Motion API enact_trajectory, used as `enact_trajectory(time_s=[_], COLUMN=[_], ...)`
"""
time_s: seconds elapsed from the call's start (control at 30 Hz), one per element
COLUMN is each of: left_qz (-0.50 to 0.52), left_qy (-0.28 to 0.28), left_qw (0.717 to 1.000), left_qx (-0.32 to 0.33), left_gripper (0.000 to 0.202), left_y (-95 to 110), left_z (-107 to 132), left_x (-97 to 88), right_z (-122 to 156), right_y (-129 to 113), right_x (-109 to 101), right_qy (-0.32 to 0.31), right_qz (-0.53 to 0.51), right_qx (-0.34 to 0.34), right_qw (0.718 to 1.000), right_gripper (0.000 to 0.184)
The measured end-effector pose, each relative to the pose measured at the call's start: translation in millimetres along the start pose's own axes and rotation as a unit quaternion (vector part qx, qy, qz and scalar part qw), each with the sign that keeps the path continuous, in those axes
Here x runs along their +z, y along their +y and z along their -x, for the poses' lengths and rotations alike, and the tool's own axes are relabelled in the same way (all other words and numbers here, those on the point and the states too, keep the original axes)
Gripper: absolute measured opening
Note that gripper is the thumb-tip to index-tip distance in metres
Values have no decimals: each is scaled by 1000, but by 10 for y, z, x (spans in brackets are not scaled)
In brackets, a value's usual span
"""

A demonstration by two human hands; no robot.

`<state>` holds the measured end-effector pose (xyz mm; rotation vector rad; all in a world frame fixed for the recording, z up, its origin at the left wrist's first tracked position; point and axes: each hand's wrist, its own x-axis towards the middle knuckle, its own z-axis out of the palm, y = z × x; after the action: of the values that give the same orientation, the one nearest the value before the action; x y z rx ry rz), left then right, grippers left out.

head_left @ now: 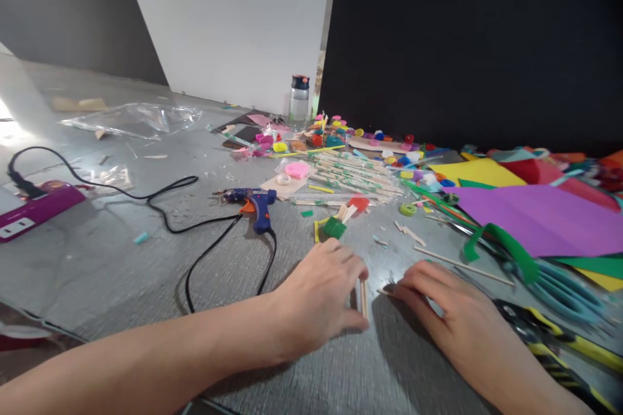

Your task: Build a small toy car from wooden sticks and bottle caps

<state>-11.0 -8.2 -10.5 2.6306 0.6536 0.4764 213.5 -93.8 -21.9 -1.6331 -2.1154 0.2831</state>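
Note:
My left hand [318, 292] is closed around the ends of short wooden sticks [364, 300], which stand side by side between thumb and fingers just above the grey table. To its right, my right hand [433, 305] pinches a small wooden stick [385, 292]; only the stick's tip shows past the fingers. A narrow gap separates the two hands. Just beyond them sit a green piece [335, 227] with light sticks by it, and a longer thin stick [464, 264] lies past my right hand.
A blue glue gun [260, 204] with a black cord lies left of centre, near a purple power strip [41, 207]. Wrapped sticks [353, 172] and bottle caps spread behind. Yellow-black pliers [545, 337], teal-handled scissors [564, 292] and purple paper [540, 217] are at right. A bottle [299, 98] stands at the back.

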Motion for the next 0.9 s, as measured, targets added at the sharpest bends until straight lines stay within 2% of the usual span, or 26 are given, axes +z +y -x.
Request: enact_trajectory(time_s=[0.17, 0.27, 0.37, 0.43, 0.53, 0.63, 0.7, 0.8, 0.9], left_qz=[-9, -22, -52, -64, -74, -84, -94, -106, -103], left_qy=[-9, -10, -24, -32, -38, -56, -62, -57, -52], left_qw=[1000, 1000, 998, 997, 996, 995, 994, 993, 993], left_qx=[-5, -2, -12, -14, -11, -12, -8, 8, 6], left_gripper=[57, 54, 54, 57, 61, 58, 57, 55, 54], left_y=[-47, -53, -46, -44, -43, -39, -41, -54, -59], left_z=[-6, -8, -19, -27, -35, -39, -41, -37, -25], left_x=[57, 66, 63, 64, 61, 51, 53, 77, 96], right_z=[0, -236, -749, -1172, -1762, -2157, -2276, -2270, -2133], right_y=[58, 103, 110, 91, 6, -188, -368, -603, -624], right_x=[-149, -312, -426, -421, -301, -127, -36, 1, -104], right_qy=[-9, -13, 8, 1, -35, -55, -70, -93, -89], right_qz=[-35, 3, 36, 44, 50, 55, 48, 16, -19], right_qx=[38, 24, -14, -29, -56, -68, -78, -97, -93], right_qw=[999, 1000, 999, 999, 997, 995, 993, 991, 991], right_gripper=[20, 26, 28, 31, 28, 28, 34, 36, 35])
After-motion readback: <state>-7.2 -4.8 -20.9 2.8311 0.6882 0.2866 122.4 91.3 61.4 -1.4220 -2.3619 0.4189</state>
